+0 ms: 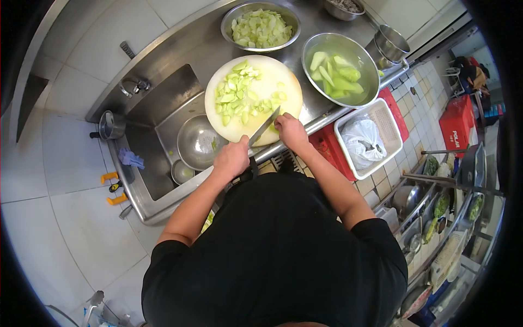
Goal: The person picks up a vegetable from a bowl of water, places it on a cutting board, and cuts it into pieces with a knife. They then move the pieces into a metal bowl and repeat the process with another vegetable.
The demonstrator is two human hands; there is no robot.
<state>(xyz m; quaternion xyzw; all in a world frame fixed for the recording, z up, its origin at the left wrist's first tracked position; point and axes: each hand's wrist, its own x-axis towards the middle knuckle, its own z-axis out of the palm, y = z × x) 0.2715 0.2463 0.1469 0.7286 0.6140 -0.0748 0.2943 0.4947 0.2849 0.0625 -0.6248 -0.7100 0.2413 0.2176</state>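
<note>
My left hand (232,158) is closed round the handle of a knife (265,127), whose blade slants up and right over the round cutting board (256,71). At the board's right edge my right hand (291,132) is closed, fingertips pinched near the blade; a bit of green vegetable shows beneath them, mostly hidden. Pale green slices (231,92) lie scattered over the board. Behind it, a metal bowl (260,48) holds many similar slices. To the right, peeled green pieces (340,76) sit in water in another metal bowl (372,82).
A sink (143,158) with a metal bowl (200,143) inside lies left of the board. At right stand a white basket (348,163) holding a plastic bag, metal pots (391,41) and a rack (419,212). Red crates (457,122) stand farther off.
</note>
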